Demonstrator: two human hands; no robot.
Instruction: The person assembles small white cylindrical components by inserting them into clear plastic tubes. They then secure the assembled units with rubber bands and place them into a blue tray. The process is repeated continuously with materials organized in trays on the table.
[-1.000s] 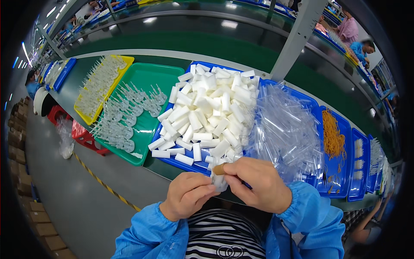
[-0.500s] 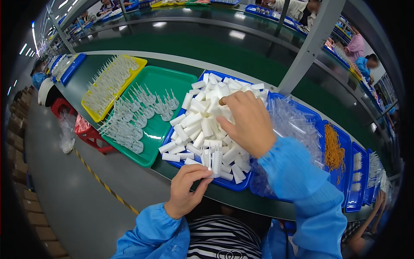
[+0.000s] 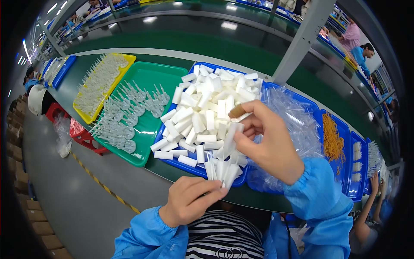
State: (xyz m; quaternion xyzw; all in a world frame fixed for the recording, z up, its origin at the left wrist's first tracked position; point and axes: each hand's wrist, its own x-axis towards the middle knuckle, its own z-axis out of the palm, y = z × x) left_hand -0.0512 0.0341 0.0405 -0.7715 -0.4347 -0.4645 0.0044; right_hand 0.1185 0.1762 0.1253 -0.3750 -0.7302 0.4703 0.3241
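A blue tray (image 3: pixel 188 165) in front of me is heaped with white rectangular pieces (image 3: pixel 202 110). My left hand (image 3: pixel 189 200) is at the tray's near edge and pinches a fan of several white pieces (image 3: pixel 222 170). Above the tray's right side my right hand (image 3: pixel 269 140) holds one white piece (image 3: pixel 229 134) between thumb and fingers. A small brown band (image 3: pixel 237 111) sits at its fingertips. Both arms wear blue sleeves with elastic cuffs.
A green tray (image 3: pixel 144 129) of clear plastic parts and a yellow tray (image 3: pixel 99 82) lie to the left. Clear bags (image 3: pixel 297 125) fill a blue tray to the right, then orange bands (image 3: pixel 333 140). A grey post (image 3: pixel 302 36) rises behind. Other workers sit at the far right.
My right hand came back from the pile toward me, holding a white piece. My left hand now holds a fan of several pieces at the tray's near edge.
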